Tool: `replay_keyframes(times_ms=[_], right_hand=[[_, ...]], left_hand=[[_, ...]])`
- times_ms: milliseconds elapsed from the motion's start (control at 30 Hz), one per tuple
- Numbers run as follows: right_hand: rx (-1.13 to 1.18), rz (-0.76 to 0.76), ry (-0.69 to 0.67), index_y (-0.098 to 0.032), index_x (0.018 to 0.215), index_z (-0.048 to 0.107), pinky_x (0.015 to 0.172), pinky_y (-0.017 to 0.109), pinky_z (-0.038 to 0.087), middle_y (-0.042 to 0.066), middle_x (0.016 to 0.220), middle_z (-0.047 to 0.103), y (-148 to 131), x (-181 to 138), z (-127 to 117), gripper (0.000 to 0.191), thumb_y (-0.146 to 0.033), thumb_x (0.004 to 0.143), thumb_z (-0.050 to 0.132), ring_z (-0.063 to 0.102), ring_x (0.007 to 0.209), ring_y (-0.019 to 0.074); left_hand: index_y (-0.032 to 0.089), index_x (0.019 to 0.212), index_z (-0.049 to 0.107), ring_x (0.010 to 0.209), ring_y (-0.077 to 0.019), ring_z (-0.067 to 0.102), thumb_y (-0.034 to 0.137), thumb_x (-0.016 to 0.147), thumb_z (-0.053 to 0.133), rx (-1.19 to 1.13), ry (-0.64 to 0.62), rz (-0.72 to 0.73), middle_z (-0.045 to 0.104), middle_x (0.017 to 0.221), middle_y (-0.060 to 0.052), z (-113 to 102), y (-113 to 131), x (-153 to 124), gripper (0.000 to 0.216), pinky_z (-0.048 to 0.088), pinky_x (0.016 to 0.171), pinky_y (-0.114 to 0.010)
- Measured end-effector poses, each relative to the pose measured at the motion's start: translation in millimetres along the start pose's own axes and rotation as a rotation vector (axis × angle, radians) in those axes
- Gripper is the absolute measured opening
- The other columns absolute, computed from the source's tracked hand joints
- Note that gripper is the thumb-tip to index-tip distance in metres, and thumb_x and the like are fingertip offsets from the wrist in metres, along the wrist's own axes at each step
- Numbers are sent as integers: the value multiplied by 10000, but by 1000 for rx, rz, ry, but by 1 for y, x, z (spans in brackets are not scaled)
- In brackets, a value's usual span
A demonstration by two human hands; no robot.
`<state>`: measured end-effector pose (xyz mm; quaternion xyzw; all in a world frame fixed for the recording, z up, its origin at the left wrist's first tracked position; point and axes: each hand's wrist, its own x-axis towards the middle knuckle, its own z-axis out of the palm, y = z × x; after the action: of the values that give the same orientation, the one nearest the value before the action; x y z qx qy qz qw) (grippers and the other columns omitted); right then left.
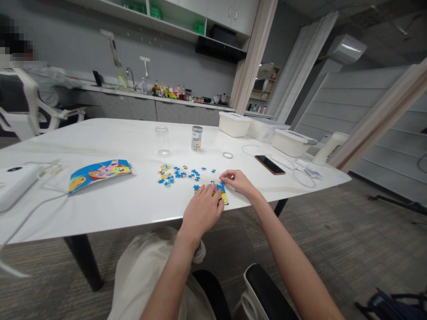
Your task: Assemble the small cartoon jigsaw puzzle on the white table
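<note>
My left hand [204, 208] lies with fingers spread over a partly joined jigsaw puzzle [224, 195] near the table's front edge, covering much of it. Blue and yellow show on the uncovered part. At the puzzle's upper right, my right hand [239, 181] has thumb and fingertips pinched together; whatever they hold is too small to make out. Loose puzzle pieces [168, 175], mostly blue with some yellow, are scattered to the left and beyond my hands. Farther left lies a curled colour picture sheet [103, 174] with cartoon figures.
A white table [133, 209] bears a lidded picture tin [196, 138], a clear jar [162, 141], a ring-shaped lid [227, 155], a phone [269, 164] and cables. White storage boxes [235, 124] stand at the back right. A power strip [20, 182] lies far left. A person [50, 84] sits beyond.
</note>
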<state>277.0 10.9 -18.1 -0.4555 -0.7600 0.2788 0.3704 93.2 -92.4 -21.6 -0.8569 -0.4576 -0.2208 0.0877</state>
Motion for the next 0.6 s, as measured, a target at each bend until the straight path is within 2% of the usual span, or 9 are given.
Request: replay_keyframes(times_ms=[300, 433, 600], right_hand=[[-36, -19, -52, -161, 817, 736, 696, 284, 425, 33, 784, 710, 0, 1, 2, 154, -280, 776, 648, 559, 697, 144], [-113, -73, -21, -172, 794, 729, 699, 277, 422, 33, 836, 671, 1, -1, 4, 106, -246, 764, 659, 531, 720, 135], [-127, -81, -13, -171, 779, 703, 670, 269, 415, 17, 799, 639, 0, -2, 4, 73, -228, 764, 660, 503, 682, 123]], left_hand=[[132, 1260, 564, 1279, -242, 516, 260, 968, 420, 1, -14, -2, 585, 1343, -140, -1, 0, 0, 350, 357, 1135, -424], [131, 1238, 570, 1268, -240, 522, 252, 967, 409, 0, -1, 7, 602, 1314, -139, -1, 0, 0, 338, 366, 1125, -428], [135, 1232, 569, 1251, -235, 531, 255, 965, 410, 2, 20, 10, 604, 1307, -139, 0, 0, 0, 333, 374, 1111, -425]])
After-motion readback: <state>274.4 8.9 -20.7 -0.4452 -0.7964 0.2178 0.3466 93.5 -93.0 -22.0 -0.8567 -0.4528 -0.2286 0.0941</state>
